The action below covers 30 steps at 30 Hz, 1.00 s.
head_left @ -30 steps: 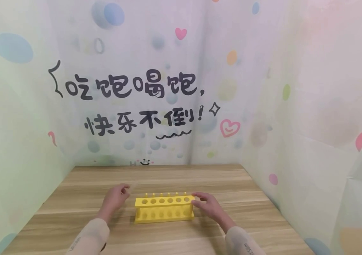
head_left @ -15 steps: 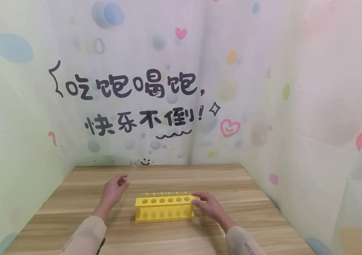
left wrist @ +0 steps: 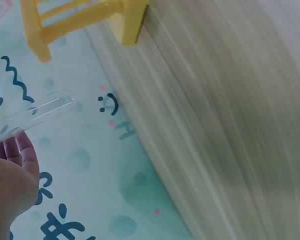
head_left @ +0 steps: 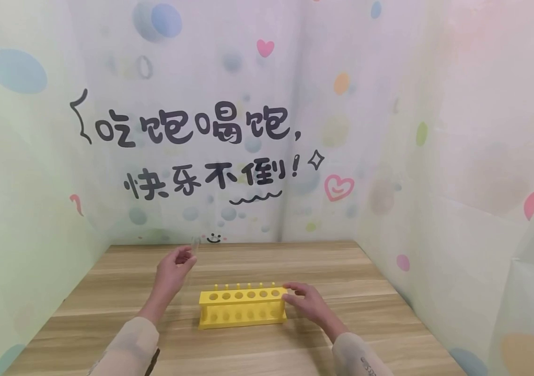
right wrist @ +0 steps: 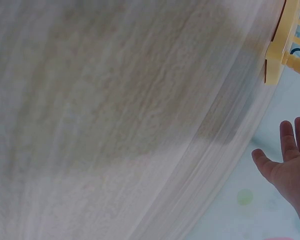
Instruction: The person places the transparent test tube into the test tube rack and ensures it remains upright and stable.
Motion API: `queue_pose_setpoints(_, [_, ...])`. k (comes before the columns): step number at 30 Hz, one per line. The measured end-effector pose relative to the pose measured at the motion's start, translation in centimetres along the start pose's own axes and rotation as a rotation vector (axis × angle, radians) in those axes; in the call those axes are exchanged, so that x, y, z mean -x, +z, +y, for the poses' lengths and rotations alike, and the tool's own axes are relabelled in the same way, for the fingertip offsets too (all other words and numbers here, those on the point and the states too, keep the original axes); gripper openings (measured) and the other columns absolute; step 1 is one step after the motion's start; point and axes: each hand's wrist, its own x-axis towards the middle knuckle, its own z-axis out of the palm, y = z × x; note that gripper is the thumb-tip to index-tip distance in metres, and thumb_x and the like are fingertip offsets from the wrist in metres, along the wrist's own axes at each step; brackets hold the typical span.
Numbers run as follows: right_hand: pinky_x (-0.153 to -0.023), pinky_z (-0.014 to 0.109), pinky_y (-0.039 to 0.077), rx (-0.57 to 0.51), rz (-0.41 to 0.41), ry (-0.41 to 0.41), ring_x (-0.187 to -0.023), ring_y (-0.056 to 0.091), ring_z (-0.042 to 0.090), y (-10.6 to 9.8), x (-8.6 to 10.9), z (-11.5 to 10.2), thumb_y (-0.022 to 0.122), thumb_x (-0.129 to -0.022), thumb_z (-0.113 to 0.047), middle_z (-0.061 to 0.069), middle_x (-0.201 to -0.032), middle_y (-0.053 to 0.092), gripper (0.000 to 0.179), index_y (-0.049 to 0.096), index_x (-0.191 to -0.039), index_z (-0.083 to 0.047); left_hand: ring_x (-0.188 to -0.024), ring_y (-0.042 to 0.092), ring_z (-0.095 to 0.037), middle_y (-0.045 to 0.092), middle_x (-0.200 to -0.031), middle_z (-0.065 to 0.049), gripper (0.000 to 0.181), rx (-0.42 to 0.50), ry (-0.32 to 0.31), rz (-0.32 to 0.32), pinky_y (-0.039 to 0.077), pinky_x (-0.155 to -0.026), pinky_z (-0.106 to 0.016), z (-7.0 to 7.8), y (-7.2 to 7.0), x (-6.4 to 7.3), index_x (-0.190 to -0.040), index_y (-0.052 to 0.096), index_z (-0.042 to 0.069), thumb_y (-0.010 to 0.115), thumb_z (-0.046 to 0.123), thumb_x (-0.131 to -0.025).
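Note:
A clear glass test tube (left wrist: 50,111) is pinched in the fingers of my left hand (head_left: 173,269), raised behind and left of the rack. In the left wrist view the tube looks see-through, and its rounded end sticks out past the fingers. A yellow test tube rack (head_left: 243,298) with a row of round holes and several short pegs stands on the table. My right hand (head_left: 311,304) holds the right end of its top plate, thumb in front and index finger behind. The other fingers (right wrist: 288,142) stretch out below, apart from the rack.
A wood-grain table (head_left: 342,334) carries the rack. Pale printed sheets (head_left: 267,219) with dots, hearts and black lettering enclose its back and sides.
My left hand has moved up and away toward the back of the table, lifting the test tube with it. The right hand and the rack have stayed in place.

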Motion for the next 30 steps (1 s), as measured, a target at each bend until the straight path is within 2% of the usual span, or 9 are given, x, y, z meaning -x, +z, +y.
queue_pose_setpoints(3, [-0.092, 0.056, 0.048, -0.002, 0.0, 0.001, -0.117, 0.053, 0.044, 0.0, 0.0, 0.0, 0.064, -0.089, -0.042, 0.017, -0.132, 0.058, 0.041, 0.065, -0.121, -0.017, -0.108, 0.058, -0.025, 0.061, -0.117, -0.013, 0.042, 0.051, 0.012, 0.015, 0.051, -0.089, -0.034, 0.6, 0.3, 0.0, -0.13, 0.053, 0.008, 0.062, 0.026, -0.093])
queue_pose_setpoints(11, [-0.093, 0.056, 0.047, -0.002, -0.001, -0.006, -0.117, 0.053, 0.044, 0.0, -0.1, 0.1, 0.064, -0.089, -0.041, 0.016, -0.131, 0.058, 0.04, 0.065, -0.121, -0.016, -0.105, 0.058, -0.022, 0.061, -0.115, -0.015, 0.038, 0.181, 0.048, 0.011, 0.051, -0.082, -0.016, 2.3, 1.2, 0.5, -0.127, 0.055, 0.009, 0.064, 0.019, -0.092])
queue_pose_setpoints(21, [-0.093, 0.057, 0.047, 0.003, 0.0, -0.001, -0.117, 0.053, 0.043, 0.1, -0.1, 0.3, 0.063, -0.089, -0.043, 0.015, -0.131, 0.059, 0.041, 0.065, -0.121, -0.018, -0.092, 0.058, -0.013, 0.062, -0.108, -0.013, 0.036, 0.274, 0.071, -0.014, 0.053, -0.077, -0.016, 3.0, 2.6, 1.3, -0.125, 0.056, 0.008, 0.065, 0.014, -0.09])
queue_pose_setpoints(26, [-0.093, 0.057, 0.047, 0.001, -0.002, -0.006, -0.117, 0.053, 0.044, 0.1, -0.2, 0.4, 0.063, -0.089, -0.043, 0.016, -0.131, 0.058, 0.04, 0.065, -0.121, -0.017, -0.092, 0.058, -0.013, 0.06, -0.11, -0.016, 0.038, 0.313, 0.062, -0.034, 0.054, -0.076, -0.017, 2.9, 3.1, 1.7, -0.126, 0.054, 0.005, 0.064, 0.011, -0.091])
queue_pose_setpoints(30, [-0.093, 0.057, 0.047, -0.01, -0.005, -0.008, -0.118, 0.052, 0.045, 0.1, -0.2, 0.4, 0.063, -0.089, -0.042, 0.015, -0.132, 0.058, 0.041, 0.064, -0.121, -0.017, -0.095, 0.058, -0.015, 0.06, -0.11, -0.015, 0.038, 0.302, 0.052, -0.044, 0.054, -0.078, -0.017, 2.7, 3.3, 2.1, -0.127, 0.052, 0.004, 0.063, 0.012, -0.091])
